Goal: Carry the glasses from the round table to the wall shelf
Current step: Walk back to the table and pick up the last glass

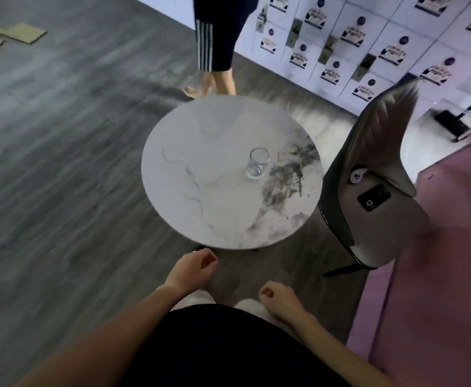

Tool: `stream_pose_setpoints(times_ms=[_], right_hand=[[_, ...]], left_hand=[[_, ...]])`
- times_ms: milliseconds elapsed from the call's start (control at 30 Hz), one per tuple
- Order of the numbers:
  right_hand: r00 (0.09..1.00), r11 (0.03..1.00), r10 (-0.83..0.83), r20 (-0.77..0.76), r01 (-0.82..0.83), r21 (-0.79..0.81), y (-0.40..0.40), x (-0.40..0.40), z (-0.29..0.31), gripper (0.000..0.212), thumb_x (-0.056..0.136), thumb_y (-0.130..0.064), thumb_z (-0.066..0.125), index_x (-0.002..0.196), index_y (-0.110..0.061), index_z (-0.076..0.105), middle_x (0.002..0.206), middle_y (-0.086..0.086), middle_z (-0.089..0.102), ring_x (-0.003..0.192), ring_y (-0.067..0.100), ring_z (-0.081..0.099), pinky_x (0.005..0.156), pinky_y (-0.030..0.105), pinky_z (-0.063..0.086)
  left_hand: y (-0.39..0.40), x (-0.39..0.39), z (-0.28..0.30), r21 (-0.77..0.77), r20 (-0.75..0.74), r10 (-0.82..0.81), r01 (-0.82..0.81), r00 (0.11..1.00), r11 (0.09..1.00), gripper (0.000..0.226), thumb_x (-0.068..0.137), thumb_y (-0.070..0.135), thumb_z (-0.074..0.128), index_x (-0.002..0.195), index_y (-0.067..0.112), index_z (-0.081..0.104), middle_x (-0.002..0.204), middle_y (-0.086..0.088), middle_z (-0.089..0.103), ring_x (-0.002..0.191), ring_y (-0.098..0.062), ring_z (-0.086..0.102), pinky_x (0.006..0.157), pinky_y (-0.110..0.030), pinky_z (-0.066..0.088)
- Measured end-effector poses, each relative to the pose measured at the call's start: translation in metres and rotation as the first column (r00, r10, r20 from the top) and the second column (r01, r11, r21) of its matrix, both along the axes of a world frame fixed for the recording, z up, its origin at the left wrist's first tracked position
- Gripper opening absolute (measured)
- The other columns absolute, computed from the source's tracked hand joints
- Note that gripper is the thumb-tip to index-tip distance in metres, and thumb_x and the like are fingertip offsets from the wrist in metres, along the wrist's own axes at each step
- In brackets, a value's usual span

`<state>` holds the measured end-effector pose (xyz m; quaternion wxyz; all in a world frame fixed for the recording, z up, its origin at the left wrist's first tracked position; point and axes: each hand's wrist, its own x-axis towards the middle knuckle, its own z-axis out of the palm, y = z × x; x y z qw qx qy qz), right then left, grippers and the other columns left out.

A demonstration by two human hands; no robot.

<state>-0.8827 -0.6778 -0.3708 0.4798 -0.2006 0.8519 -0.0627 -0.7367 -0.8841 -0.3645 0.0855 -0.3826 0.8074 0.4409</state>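
One clear, empty drinking glass (257,163) stands upright on the round white marble table (201,152), right of its middle. My left hand (192,270) hangs just in front of the table's near edge, fingers loosely curled and holding nothing. My right hand (277,298) is lower and closer to my body, also loosely curled and empty. Both hands are well short of the glass. No wall shelf shows in this view.
A grey chair (376,191) stands against the table's right side, with a black device (374,197) on its seat. Another person's legs (217,51) are just beyond the table. White lockers (368,37) line the far right wall. A pink surface (438,275) fills the right.
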Motion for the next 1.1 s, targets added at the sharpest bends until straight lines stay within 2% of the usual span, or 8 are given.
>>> stream_pose_setpoints(times_ms=[167, 267, 433, 567, 700, 867, 1000, 1100], right_hand=[[0.999, 0.99, -0.045, -0.032, 0.04, -0.139, -0.069, -0.016, 0.016, 0.021, 0.09, -0.033, 0.057, 0.069, -0.029, 0.053, 0.078, -0.01, 0.063, 0.087, 0.017, 0.063, 0.08, 0.028, 0.047], [0.999, 0.979, -0.022, -0.037, 0.014, -0.206, -0.097, -0.033, 0.02, 0.009, 0.088, -0.027, 0.055, 0.086, -0.023, 0.063, 0.092, 0.0, 0.071, 0.09, 0.02, 0.064, 0.082, 0.031, 0.051], [0.975, 0.933, -0.186, -0.12, 0.137, -0.333, -0.134, -0.09, 0.024, 0.015, 0.09, -0.022, 0.055, 0.102, -0.023, 0.065, 0.088, -0.004, 0.068, 0.086, 0.021, 0.065, 0.08, 0.033, 0.052], [0.953, 0.877, -0.254, -0.166, 0.154, -0.455, -0.162, -0.134, 0.032, 0.044, 0.088, -0.024, 0.059, 0.131, -0.026, 0.049, 0.115, -0.002, 0.06, 0.101, 0.021, 0.06, 0.087, 0.04, 0.052], [0.931, 0.831, -0.221, -0.291, 0.024, -0.556, -0.183, -0.176, 0.03, 0.063, 0.088, -0.021, 0.061, 0.146, -0.027, 0.036, 0.145, 0.006, 0.043, 0.121, 0.024, 0.051, 0.092, 0.04, 0.049], [0.94, 0.804, -0.026, -0.34, -0.182, -0.566, -0.195, -0.211, 0.013, 0.041, 0.096, -0.025, 0.063, 0.135, -0.016, 0.055, 0.136, 0.008, 0.049, 0.12, 0.023, 0.052, 0.095, 0.033, 0.051], [0.94, 0.745, 0.012, -0.341, -0.236, -0.624, -0.195, -0.214, 0.001, 0.03, 0.101, -0.028, 0.058, 0.126, -0.013, 0.062, 0.132, 0.012, 0.053, 0.112, 0.02, 0.053, 0.088, 0.026, 0.049], [0.936, 0.699, 0.049, -0.349, -0.282, -0.657, -0.2, -0.215, -0.001, 0.026, 0.1, -0.031, 0.059, 0.119, -0.014, 0.065, 0.121, 0.011, 0.057, 0.105, 0.022, 0.056, 0.086, 0.034, 0.053]], left_hand=[[-0.064, -0.055, 0.006, -0.049, -0.088, -0.051, 0.047, 0.995, 0.998, 0.007, 0.086, 0.027, 0.065, 0.086, 0.021, 0.068, 0.076, 0.004, 0.07, 0.07, -0.014, 0.065, 0.072, -0.029, 0.052], [-0.084, -0.079, 0.007, -0.06, -0.062, -0.052, 0.048, 0.997, 0.997, 0.007, 0.086, 0.03, 0.064, 0.086, 0.024, 0.068, 0.078, 0.006, 0.07, 0.072, -0.013, 0.065, 0.073, -0.029, 0.052], [-0.107, -0.12, 0.005, 0.054, 0.005, -0.027, 0.026, 1.0, 0.998, 0.005, 0.086, 0.033, 0.063, 0.091, 0.031, 0.064, 0.084, 0.005, 0.07, 0.082, -0.018, 0.067, 0.079, -0.032, 0.052], [-0.114, -0.163, 0.005, 0.154, 0.042, 0.018, -0.024, 0.999, 0.988, 0.031, 0.087, 0.036, 0.062, 0.117, 0.034, 0.055, 0.093, 0.003, 0.069, 0.091, -0.021, 0.067, 0.09, -0.036, 0.051], [-0.117, -0.209, 0.007, 0.144, 0.044, 0.063, -0.069, 0.997, 0.987, 0.055, 0.087, 0.034, 0.063, 0.137, 0.038, 0.04, 0.107, 0.004, 0.069, 0.1, -0.022, 0.065, 0.092, -0.034, 0.048], [-0.116, -0.249, 0.003, 0.157, 0.048, 0.134, -0.14, 0.99, 0.978, 0.055, 0.087, 0.035, 0.063, 0.135, 0.042, 0.038, 0.111, 0.001, 0.068, 0.1, -0.023, 0.064, 0.087, -0.031, 0.044], [-0.11, -0.257, -0.002, 0.197, 0.047, 0.229, -0.234, 0.972, 0.952, 0.053, 0.087, 0.035, 0.065, 0.134, 0.037, 0.042, 0.106, 0.0, 0.068, 0.094, -0.021, 0.064, 0.085, -0.031, 0.046], [-0.106, -0.251, -0.003, 0.192, 0.028, 0.319, -0.318, 0.947, 0.929, 0.053, 0.085, 0.029, 0.067, 0.133, 0.031, 0.045, 0.108, -0.006, 0.067, 0.093, -0.024, 0.065, 0.086, -0.033, 0.049]])
